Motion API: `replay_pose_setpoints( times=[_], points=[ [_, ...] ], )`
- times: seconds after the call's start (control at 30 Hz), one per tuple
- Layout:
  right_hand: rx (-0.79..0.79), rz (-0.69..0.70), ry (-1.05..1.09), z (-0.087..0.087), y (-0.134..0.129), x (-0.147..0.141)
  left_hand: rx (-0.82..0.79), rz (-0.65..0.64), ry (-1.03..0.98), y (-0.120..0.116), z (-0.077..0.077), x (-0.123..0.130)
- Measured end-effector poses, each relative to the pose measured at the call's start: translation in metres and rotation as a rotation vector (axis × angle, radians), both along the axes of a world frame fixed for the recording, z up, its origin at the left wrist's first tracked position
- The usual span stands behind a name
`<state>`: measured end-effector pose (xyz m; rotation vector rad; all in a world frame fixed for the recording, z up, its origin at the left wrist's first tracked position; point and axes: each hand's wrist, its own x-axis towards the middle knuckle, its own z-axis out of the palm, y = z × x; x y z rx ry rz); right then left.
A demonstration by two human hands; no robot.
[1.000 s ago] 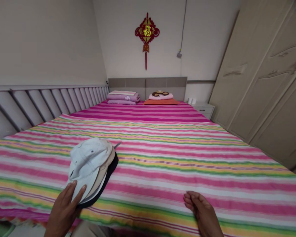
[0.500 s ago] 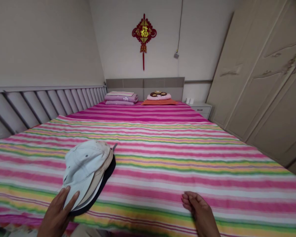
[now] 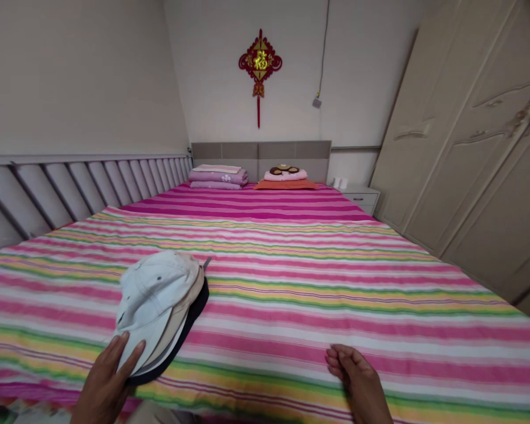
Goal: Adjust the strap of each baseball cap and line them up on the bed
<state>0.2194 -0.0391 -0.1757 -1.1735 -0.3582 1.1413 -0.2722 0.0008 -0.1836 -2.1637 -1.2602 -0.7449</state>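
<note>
On the bed's left side lies a nested stack of caps. On top is a light blue baseball cap (image 3: 154,288), with a beige cap (image 3: 176,318) and a dark-brimmed cap (image 3: 196,309) showing beneath; a white brim edge shows between them. A strap end sticks out at the back. My left hand (image 3: 108,377) is on the near end of the light blue brim, thumb and fingers over it; any fingers underneath are hidden. My right hand (image 3: 355,374) hovers over or rests on the striped sheet, its fingers curled together against the thumb, with nothing visible in them.
The striped sheet (image 3: 291,294) covers the bed. Folded purple bedding (image 3: 216,178) and a pink folded item (image 3: 285,175) on an orange one lie by the headboard (image 3: 291,150). A railing (image 3: 88,182) runs along the left. A nightstand (image 3: 362,194) and wardrobe (image 3: 463,147) stand right.
The caps and my left hand have shifted very slightly to the right, while the view itself also moved a little. My right hand stays in nearly the same place.
</note>
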Motion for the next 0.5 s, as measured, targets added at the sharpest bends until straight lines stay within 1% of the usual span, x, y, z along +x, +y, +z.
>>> replay_pose_setpoints(
  times=[0.2, 0.3, 0.37, 0.43, 0.5],
  points=[
    [0.006, 0.0, 0.0, 0.0, -0.001, 0.0, 0.019, -0.018, -0.014, 0.001, 0.002, 0.0],
    [0.009, 0.005, 0.002, -0.001, 0.0, 0.0, -0.021, 0.013, 0.01, -0.003, 0.004, 0.002],
    [0.011, 0.004, 0.002, -0.001, 0.0, 0.0, -0.064, 0.054, -0.019, -0.01, 0.005, 0.006],
    [0.011, 0.002, -0.008, -0.002, 0.0, 0.0, -0.102, 0.09, -0.142, -0.02, 0.003, 0.012],
    [0.011, 0.002, -0.02, -0.001, -0.001, 0.0, -0.155, 0.112, -0.388, -0.029, 0.0, 0.019]
  ],
)
